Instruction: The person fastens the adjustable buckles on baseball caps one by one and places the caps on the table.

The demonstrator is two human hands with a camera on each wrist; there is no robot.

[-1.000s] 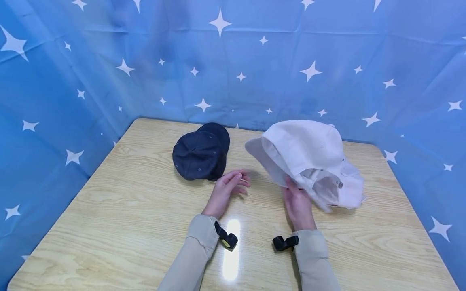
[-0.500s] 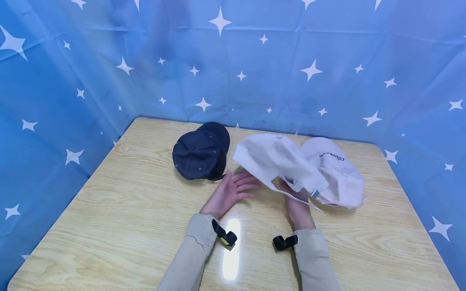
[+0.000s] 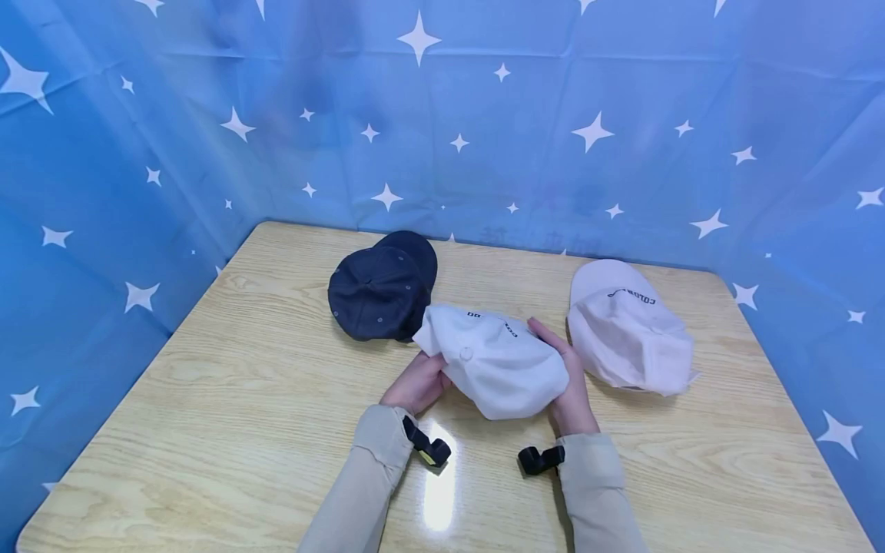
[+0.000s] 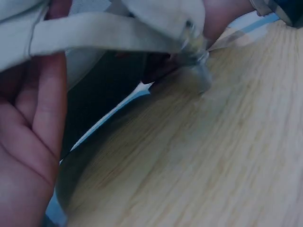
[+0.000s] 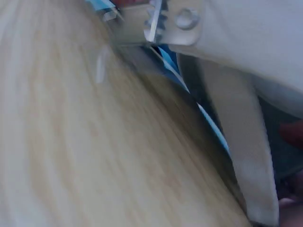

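A white baseball cap [image 3: 501,365] with dark lettering is held above the table between my two hands, its crown toward the camera. My left hand [image 3: 417,384] grips its left edge, with the fingertips hidden by the fabric. On the cap's right side, my right hand [image 3: 572,384] holds on with its fingers partly covered. The back strap [image 4: 99,33] crosses over the left fingers in the left wrist view. A metal buckle [image 5: 184,20] on the strap shows in the right wrist view, which is blurred.
A dark navy cap [image 3: 376,296] lies behind my left hand, brim pointing to the back. Another white cap [image 3: 632,338] with lettering rests right of my right hand. The wooden table [image 3: 207,430] ends at a blue star-patterned curtain [image 3: 484,100].
The white cap has come off the other white cap, moved left and toward me, and turned crown up. My left hand, free before, now grips its edge.
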